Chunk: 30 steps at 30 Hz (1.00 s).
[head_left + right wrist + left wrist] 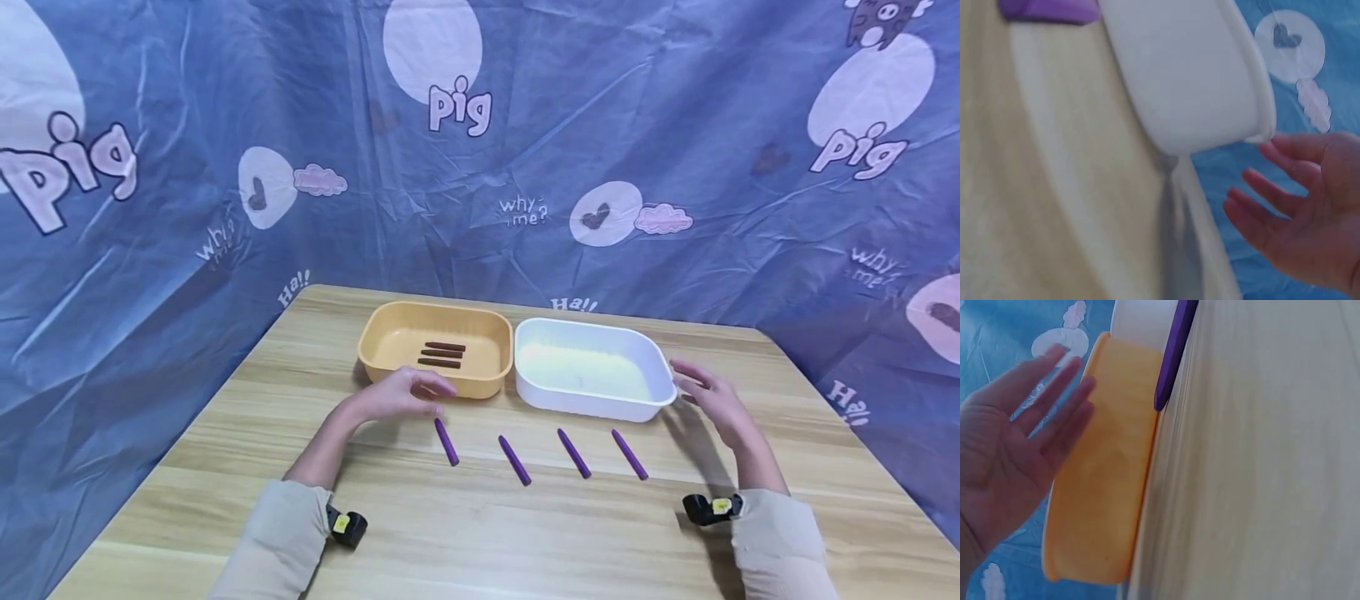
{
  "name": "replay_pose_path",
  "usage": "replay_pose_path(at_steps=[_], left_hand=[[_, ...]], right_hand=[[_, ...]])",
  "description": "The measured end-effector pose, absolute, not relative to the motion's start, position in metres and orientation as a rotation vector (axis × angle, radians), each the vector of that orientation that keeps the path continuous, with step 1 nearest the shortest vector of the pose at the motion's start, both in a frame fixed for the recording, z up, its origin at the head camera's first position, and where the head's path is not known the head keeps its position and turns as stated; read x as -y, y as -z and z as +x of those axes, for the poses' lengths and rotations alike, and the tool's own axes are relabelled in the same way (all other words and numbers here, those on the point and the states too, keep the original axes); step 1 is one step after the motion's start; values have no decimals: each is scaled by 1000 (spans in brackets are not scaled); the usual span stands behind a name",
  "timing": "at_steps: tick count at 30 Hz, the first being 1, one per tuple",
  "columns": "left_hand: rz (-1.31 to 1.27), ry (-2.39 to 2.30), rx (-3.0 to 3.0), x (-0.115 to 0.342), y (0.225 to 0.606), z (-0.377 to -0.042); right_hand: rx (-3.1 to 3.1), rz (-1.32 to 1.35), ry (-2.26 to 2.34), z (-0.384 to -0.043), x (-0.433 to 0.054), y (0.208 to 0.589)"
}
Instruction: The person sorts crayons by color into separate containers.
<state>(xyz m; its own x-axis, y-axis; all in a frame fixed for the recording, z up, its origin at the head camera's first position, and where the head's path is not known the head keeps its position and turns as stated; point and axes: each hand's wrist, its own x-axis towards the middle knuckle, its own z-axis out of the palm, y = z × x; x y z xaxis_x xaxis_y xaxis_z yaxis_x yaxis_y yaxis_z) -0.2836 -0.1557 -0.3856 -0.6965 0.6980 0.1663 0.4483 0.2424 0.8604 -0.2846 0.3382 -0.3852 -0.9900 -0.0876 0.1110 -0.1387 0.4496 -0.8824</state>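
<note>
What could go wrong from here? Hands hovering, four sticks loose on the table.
1. The left hand hovers by the orange tray; a careless reach may nudge it.
2. The purple sticks look round, so a brush might roll them.
3. The right hand is close to the white tray and could bump it.

table (525,533): light wood grain, matt. orange tray (390,354) and white tray (592,404): smooth plastic, slight sheen. purple sticks (446,442): matt, smooth. backdrop (675,125): creased printed cloth.
</note>
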Motion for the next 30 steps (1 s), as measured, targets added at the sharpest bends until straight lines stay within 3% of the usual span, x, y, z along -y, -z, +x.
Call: replay_pose_path(at_steps=[6,12,30], left_hand=[[1092,-1325,-2247,153,400,-287],[1057,-1285,-2275,156,411,-288],[1121,-1085,-2407,157,425,-292]], right_hand=[[2374,426,-2171,-281,-346,401],[2198,524,-2406,-284,-348,405],[2074,548,-2533,-288,-347,406]])
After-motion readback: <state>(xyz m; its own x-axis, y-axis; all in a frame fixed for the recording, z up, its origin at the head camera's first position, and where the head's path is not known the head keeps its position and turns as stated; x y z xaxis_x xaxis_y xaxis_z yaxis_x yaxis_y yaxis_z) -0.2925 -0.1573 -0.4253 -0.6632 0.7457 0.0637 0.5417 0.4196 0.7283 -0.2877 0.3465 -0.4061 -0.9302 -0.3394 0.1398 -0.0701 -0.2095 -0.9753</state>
